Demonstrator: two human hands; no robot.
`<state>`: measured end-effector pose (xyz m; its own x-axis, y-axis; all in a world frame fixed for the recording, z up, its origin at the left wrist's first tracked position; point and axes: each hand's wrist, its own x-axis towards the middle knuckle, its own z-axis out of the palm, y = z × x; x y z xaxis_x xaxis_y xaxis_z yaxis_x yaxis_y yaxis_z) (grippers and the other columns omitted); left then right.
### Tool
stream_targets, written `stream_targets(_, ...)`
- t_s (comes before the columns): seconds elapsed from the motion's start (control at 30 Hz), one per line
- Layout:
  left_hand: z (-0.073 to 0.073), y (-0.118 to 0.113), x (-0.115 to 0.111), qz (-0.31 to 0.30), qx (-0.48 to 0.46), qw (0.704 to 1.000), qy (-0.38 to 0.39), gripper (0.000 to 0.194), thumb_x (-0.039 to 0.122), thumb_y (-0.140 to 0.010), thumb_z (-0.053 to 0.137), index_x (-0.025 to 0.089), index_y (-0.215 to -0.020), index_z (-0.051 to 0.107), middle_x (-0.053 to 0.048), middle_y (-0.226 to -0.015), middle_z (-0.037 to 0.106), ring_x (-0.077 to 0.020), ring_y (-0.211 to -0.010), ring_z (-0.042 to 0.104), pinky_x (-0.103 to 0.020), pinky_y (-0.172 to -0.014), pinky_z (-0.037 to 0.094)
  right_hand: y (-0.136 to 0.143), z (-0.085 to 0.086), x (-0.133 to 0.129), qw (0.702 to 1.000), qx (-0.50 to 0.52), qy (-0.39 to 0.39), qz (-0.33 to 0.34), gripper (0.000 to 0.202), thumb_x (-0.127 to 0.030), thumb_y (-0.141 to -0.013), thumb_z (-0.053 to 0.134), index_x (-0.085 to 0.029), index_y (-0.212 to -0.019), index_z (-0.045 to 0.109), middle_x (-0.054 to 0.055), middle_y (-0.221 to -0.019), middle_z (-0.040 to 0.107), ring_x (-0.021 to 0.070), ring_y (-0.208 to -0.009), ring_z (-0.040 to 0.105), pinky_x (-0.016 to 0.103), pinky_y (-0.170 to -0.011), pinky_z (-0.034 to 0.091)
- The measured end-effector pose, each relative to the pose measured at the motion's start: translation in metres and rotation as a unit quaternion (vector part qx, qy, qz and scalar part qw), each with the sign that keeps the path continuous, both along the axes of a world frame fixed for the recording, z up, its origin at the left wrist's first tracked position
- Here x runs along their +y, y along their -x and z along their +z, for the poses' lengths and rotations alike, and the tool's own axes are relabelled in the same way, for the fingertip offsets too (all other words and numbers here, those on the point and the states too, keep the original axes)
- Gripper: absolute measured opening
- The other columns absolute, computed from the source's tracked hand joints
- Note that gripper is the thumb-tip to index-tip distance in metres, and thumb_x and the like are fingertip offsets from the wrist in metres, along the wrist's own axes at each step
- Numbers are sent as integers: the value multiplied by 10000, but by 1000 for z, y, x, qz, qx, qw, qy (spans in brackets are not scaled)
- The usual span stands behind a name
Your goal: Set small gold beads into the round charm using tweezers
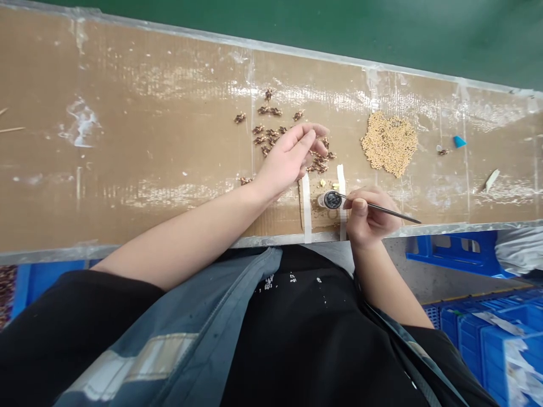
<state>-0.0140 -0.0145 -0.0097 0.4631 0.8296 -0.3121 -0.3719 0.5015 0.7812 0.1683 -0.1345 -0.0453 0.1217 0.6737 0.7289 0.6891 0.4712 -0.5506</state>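
My left hand (pixel 294 148) reaches over a scatter of small brown pieces (pixel 319 163), with fingers loosely bent and apart. No held thing shows in it, and part of the pile is hidden beneath. In my right hand (pixel 371 216) is a thin dark stick or brush (pixel 394 212), pinched between thumb and fingers. Its tip rests at the mouth of a small round pot (pixel 332 199) containing a dark, glossy substance. The pot sits between two white tape strips (pixel 306 209) near the table's front edge. Tiny yellow bits (pixel 322 183) lie just behind the pot.
A pile of small tan pieces (pixel 388 142) lies to the right on the cardboard-covered table (pixel 169 135). Farther right are a blue piece (pixel 459 141) and a pale sliver (pixel 492 180). A blue stool (pixel 458 254) and blue crates (pixel 487 333) stand below at right.
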Motion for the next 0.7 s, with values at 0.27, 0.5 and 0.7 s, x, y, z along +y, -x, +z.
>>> stream_targets(0.27, -7, -1, 2, -3, 12, 995, -101, 414, -2, -884, 513, 182, -1167, 752, -46, -1207, 745, -77, -861, 669, -116, -611, 437, -1, 1, 0, 1000, -18, -13, -4, 260, -423, -1076, 642, -280, -883, 743, -6, -652, 684, 177, -575, 642, 364, -569, 488)
stream_targets(0.5, -7, 1, -3, -44, 32, 989, -141, 267, 43, -941, 676, 195, -1153, 735, -55, -1226, 729, -207, -1209, 768, -243, -875, 665, 11, 9, 6, 987, 162, -1, -16, 355, -473, -1069, 684, -261, -787, 726, -31, -584, 611, 138, -488, 563, 320, -505, 440)
stream_targets(0.7, -20, 3, 0, -88, 59, 977, -187, 266, 65, -1015, 641, 230, -1205, 728, -62, -1247, 798, -192, -1203, 776, -301, -924, 694, 13, 29, 21, 882, 465, 77, -29, 441, -607, -925, 832, -242, -751, 657, -81, -564, 489, 72, -425, 409, 245, -424, 324)
